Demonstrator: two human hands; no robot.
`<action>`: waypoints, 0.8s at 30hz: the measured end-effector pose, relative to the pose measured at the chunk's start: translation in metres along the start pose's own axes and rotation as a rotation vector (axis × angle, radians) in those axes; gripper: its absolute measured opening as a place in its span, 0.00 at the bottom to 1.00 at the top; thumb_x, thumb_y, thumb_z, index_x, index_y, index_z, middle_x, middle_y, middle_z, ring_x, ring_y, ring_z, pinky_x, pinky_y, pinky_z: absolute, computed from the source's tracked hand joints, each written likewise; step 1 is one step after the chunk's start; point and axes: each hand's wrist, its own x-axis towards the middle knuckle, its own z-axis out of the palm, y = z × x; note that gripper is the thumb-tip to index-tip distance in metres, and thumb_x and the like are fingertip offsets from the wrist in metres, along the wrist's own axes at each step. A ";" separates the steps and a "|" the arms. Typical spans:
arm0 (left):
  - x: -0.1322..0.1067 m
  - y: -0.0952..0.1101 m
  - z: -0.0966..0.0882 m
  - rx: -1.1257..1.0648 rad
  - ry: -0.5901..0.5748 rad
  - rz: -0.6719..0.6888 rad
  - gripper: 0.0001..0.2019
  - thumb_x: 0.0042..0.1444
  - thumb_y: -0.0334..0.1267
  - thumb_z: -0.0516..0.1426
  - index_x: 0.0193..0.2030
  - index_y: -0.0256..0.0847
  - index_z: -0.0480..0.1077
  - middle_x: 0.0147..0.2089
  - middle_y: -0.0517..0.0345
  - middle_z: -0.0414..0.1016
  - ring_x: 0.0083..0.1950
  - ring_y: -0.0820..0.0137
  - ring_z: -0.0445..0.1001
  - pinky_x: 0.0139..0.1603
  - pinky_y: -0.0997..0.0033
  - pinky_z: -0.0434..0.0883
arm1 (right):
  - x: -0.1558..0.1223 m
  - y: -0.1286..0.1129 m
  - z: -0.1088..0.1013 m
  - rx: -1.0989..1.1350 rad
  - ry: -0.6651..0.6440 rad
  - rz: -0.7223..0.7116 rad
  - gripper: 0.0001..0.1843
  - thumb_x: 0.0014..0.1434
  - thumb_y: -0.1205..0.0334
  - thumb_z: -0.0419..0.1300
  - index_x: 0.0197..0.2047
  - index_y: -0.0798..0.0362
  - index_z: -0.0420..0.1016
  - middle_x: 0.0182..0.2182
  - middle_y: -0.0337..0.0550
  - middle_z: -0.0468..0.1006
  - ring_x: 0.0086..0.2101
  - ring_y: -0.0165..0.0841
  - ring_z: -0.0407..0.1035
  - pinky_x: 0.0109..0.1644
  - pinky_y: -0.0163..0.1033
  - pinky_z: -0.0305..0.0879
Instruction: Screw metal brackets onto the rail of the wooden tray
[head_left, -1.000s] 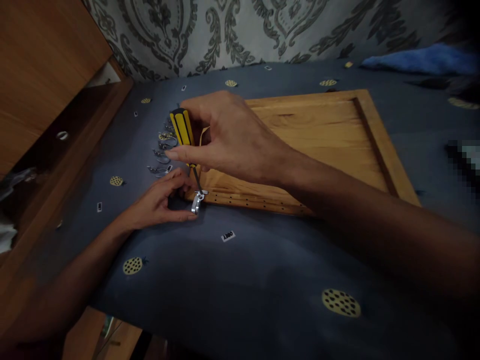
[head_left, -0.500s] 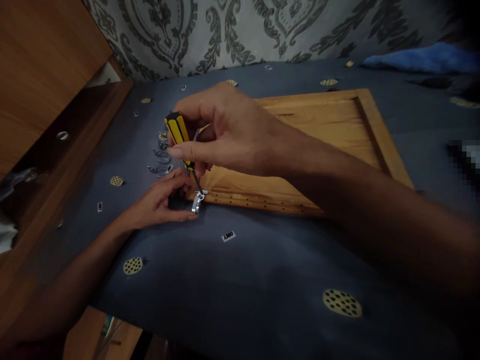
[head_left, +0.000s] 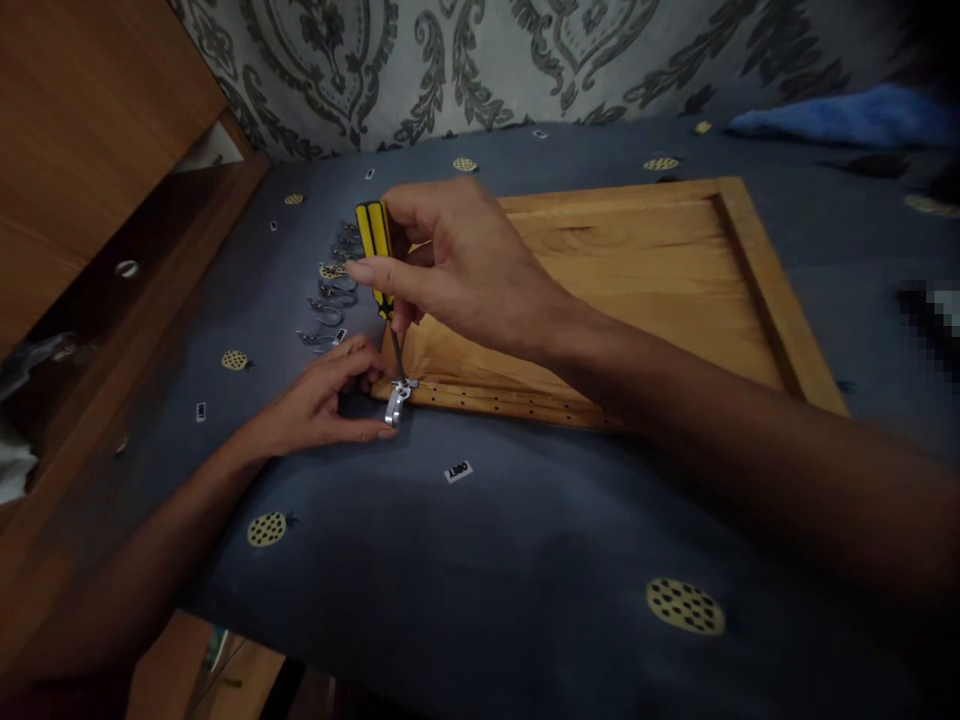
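Observation:
My right hand (head_left: 465, 270) is closed round a yellow-and-black screwdriver (head_left: 376, 255), held nearly upright with its tip down on a small metal hook (head_left: 396, 399). The hook sits at the near left corner of a wooden panel (head_left: 637, 290) that lies flat on a dark blue patterned sheet (head_left: 465, 560). A row of small holes runs along the panel's near edge. My left hand (head_left: 322, 400) pinches the hook between thumb and fingers, holding it against the panel's corner.
Several more metal hooks (head_left: 330, 290) lie in a line on the sheet left of the panel. A wooden cabinet (head_left: 82, 150) stands at the left. A blue cloth (head_left: 847, 115) lies at the far right. Patterned wallpaper rises behind.
My right hand has turned the screwdriver's handle, which leaned left and now stands more upright. The left hand and the hook have stayed in place.

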 end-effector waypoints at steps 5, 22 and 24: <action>0.000 0.001 0.000 0.008 -0.002 0.006 0.19 0.61 0.54 0.66 0.47 0.42 0.72 0.42 0.57 0.69 0.41 0.66 0.66 0.45 0.66 0.69 | 0.003 0.006 0.001 0.000 0.073 0.028 0.17 0.66 0.65 0.65 0.29 0.53 0.63 0.26 0.34 0.71 0.25 0.25 0.70 0.30 0.31 0.64; 0.000 -0.001 0.000 0.012 -0.012 0.002 0.21 0.61 0.56 0.66 0.50 0.42 0.72 0.41 0.58 0.67 0.42 0.66 0.66 0.45 0.67 0.68 | -0.002 -0.003 -0.001 0.065 0.202 -0.008 0.18 0.65 0.63 0.66 0.30 0.50 0.59 0.29 0.33 0.64 0.21 0.24 0.64 0.24 0.35 0.63; -0.001 -0.001 0.000 0.018 -0.004 0.003 0.21 0.61 0.56 0.65 0.50 0.42 0.72 0.41 0.58 0.67 0.42 0.65 0.66 0.45 0.66 0.68 | -0.004 -0.005 0.001 0.039 0.173 -0.018 0.18 0.65 0.64 0.65 0.31 0.50 0.58 0.30 0.33 0.63 0.22 0.24 0.63 0.24 0.34 0.63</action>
